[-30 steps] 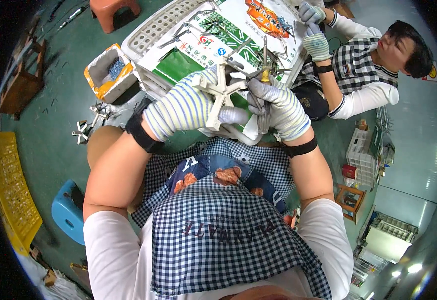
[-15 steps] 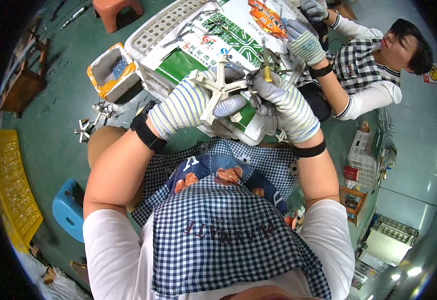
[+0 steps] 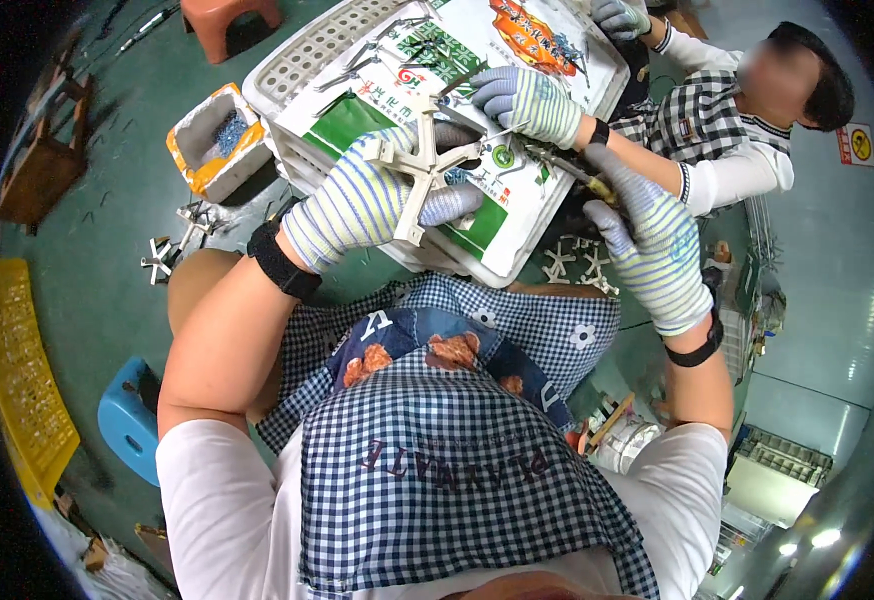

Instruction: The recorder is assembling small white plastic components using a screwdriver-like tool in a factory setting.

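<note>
My left hand (image 3: 352, 205), in a striped knit glove with grey fingers, is closed on a cream star-shaped base (image 3: 427, 172) with several arms. It holds the base above the near side of the covered crate. To the right of the crate is my gloved right hand (image 3: 652, 240). Its thumb and fingers curl round a slim metal tool with a yellow part (image 3: 600, 188), whose exact kind I cannot make out. The tool slants up-left toward the crate's right edge. A co-worker's gloved hand (image 3: 532, 105) reaches in just beyond the base, near a thin dark metal piece (image 3: 462, 80).
The white perforated crate (image 3: 292, 75) carries printed sacking and several thin metal parts. A foam box (image 3: 192, 165) with small bluish pieces stands left. More star bases (image 3: 559, 260) lie beyond my lap at right. A blue stool (image 3: 129, 420) and yellow basket (image 3: 27, 370) are at left.
My right hand has drawn away from the star base, right and toward me, with the yellow tool. The co-worker's hand has moved left over the crate. My left hand keeps the base.
</note>
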The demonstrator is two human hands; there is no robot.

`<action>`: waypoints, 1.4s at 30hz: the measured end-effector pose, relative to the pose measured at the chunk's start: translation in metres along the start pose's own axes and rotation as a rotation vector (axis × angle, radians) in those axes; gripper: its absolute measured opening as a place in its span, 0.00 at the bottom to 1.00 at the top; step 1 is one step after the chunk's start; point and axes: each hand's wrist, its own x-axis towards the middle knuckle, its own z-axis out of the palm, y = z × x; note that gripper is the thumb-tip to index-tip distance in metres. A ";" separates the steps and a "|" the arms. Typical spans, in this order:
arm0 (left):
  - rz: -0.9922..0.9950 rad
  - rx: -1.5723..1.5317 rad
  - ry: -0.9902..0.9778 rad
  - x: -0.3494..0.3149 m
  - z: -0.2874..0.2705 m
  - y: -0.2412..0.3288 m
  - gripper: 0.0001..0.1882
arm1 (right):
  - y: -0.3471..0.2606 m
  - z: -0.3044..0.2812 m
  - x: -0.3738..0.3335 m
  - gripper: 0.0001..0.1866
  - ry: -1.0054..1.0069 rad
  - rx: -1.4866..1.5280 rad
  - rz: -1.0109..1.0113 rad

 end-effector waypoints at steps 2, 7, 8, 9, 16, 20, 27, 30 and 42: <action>-0.027 -0.016 -0.009 0.000 0.003 -0.002 0.26 | -0.007 -0.008 0.004 0.18 -0.031 -0.071 -0.027; -0.002 0.030 -0.031 0.002 0.006 -0.003 0.27 | -0.011 -0.014 0.014 0.21 -0.125 -0.305 -0.173; -0.020 -0.006 -0.038 0.001 0.006 -0.001 0.27 | -0.011 -0.015 0.016 0.21 -0.126 -0.302 -0.177; -0.038 -0.042 -0.044 0.001 0.005 -0.001 0.27 | -0.011 -0.015 0.019 0.21 -0.146 -0.293 -0.177; -0.121 -0.016 -0.053 -0.001 0.005 -0.004 0.29 | -0.012 -0.020 0.028 0.23 -0.188 -0.359 -0.226; 0.013 0.191 -0.025 0.001 0.005 -0.002 0.29 | -0.019 -0.021 0.031 0.23 -0.213 -0.489 -0.260; 0.043 0.521 -0.078 0.000 0.006 -0.005 0.24 | -0.022 -0.019 0.032 0.16 -0.340 -0.285 -0.127; 0.149 0.552 -0.052 -0.001 0.007 -0.006 0.22 | -0.013 -0.016 0.039 0.15 -0.553 0.159 0.206; 0.002 0.445 -0.080 0.008 -0.002 -0.010 0.25 | -0.001 -0.015 0.034 0.15 -0.425 0.148 0.054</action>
